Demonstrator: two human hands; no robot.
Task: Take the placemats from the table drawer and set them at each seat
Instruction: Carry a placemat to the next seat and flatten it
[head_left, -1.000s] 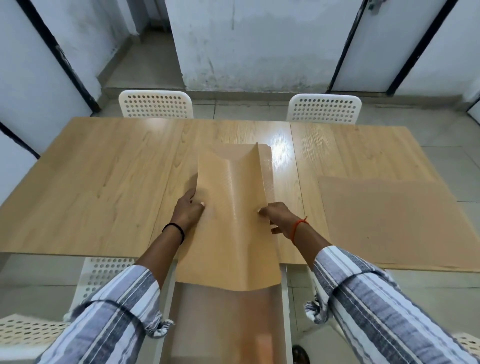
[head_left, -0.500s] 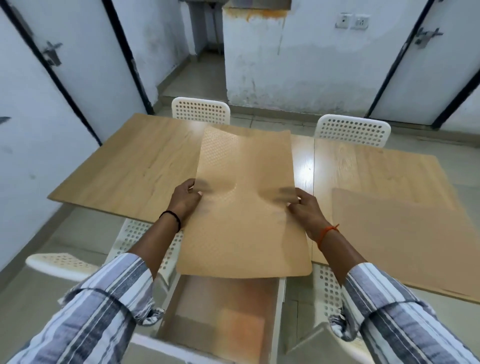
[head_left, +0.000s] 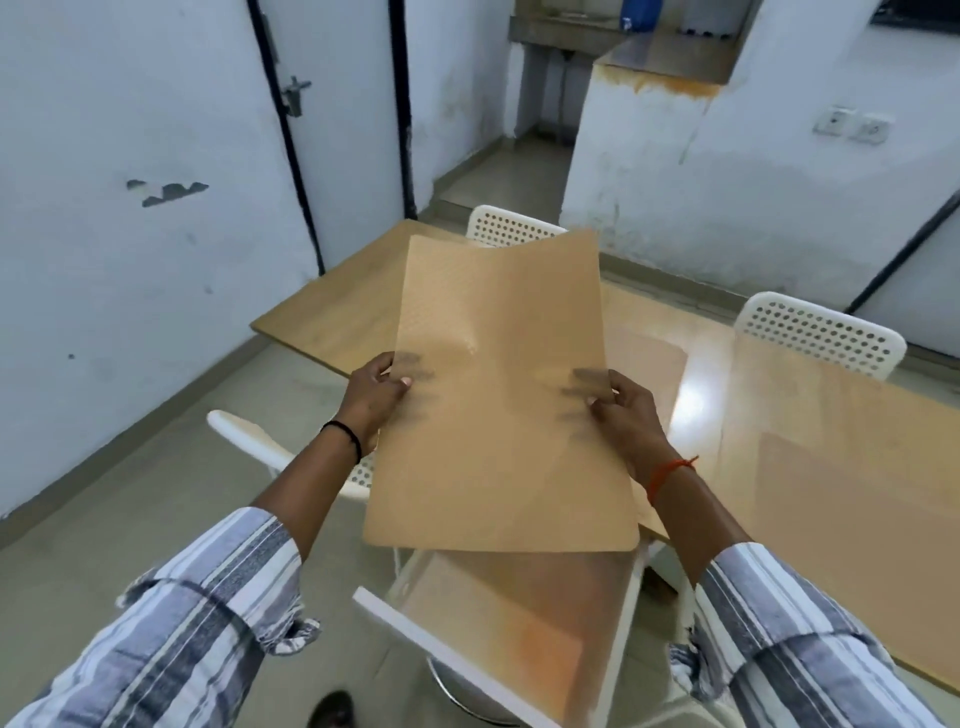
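I hold a tan, finely dotted placemat (head_left: 498, 405) up in the air above the table's near left part. My left hand (head_left: 375, 397) pinches its left edge and my right hand (head_left: 621, 410) pinches its right edge, fingers showing dimly through the sheet. Below it the white table drawer (head_left: 441, 649) stands pulled out, with a tan sheet lying inside. A second placemat (head_left: 852, 499) lies flat on the wooden table (head_left: 332, 312) at the near right seat.
White perforated chairs stand around the table: one at the far side (head_left: 506, 226), one at the right (head_left: 818, 330), one at the near left (head_left: 249, 441) under my arm. A wall with a door runs along the left. My shoe (head_left: 332, 709) shows on the floor.
The placemat has been lifted clear of the drawer and table and flattened out between both hands. My view has swung left and the sheet now hangs over the left half.
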